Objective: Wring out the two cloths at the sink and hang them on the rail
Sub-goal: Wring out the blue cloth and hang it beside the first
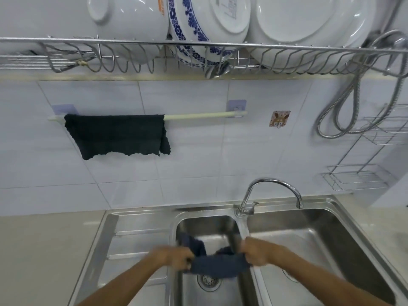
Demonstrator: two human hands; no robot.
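Note:
One dark cloth (117, 134) hangs spread over the left part of the pale rail (198, 115) on the tiled wall. A second dark blue cloth (217, 265) is stretched between my two hands above the small middle basin of the steel sink (207, 224). My left hand (174, 257) grips its left end, where a loose flap stands up. The right end is bunched in my right hand (258, 253). Both hands are blurred.
A curved tap (273, 184) stands behind the basins, with a larger basin (309, 239) to the right and a ribbed drainboard (136, 244) to the left. Overhead, a wire dish rack (198, 54) holds plates and bowls. A metal hose (344, 111) and wire shelves (357, 175) hang at right.

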